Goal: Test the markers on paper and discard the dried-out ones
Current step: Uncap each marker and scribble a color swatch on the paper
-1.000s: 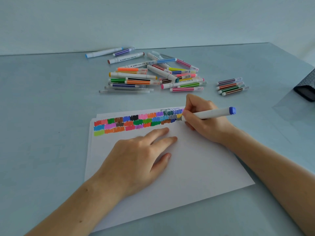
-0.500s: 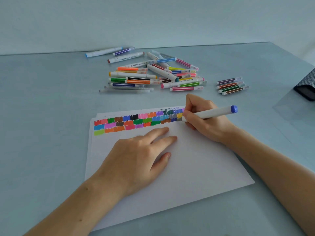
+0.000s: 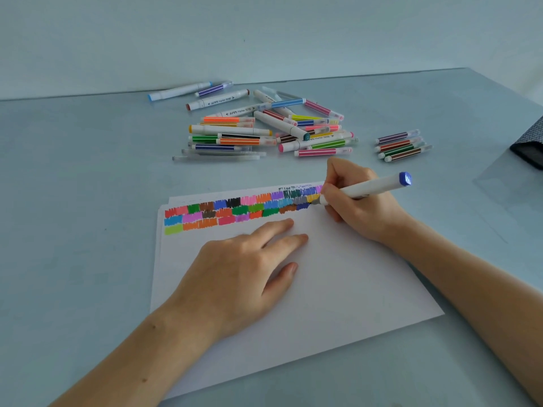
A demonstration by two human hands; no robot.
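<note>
The left hand (image 3: 235, 277) lies flat, fingers spread, pinning the paper (image 3: 338, 289) to the bench (image 3: 73, 230), while the right hand (image 3: 361, 207) pinches a blue-capped marker (image 3: 373, 186), tip at the swatch rows (image 3: 235, 210).

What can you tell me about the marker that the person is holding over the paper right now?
The marker is a thick white barrel, apparently plastic, with a blue cap on its raised far end. The right hand grips it near the tip, tilted low, the tip down at the right end of the colour swatches on the white paper. The tip is mostly hidden, so its ink colour is unclear.
</note>
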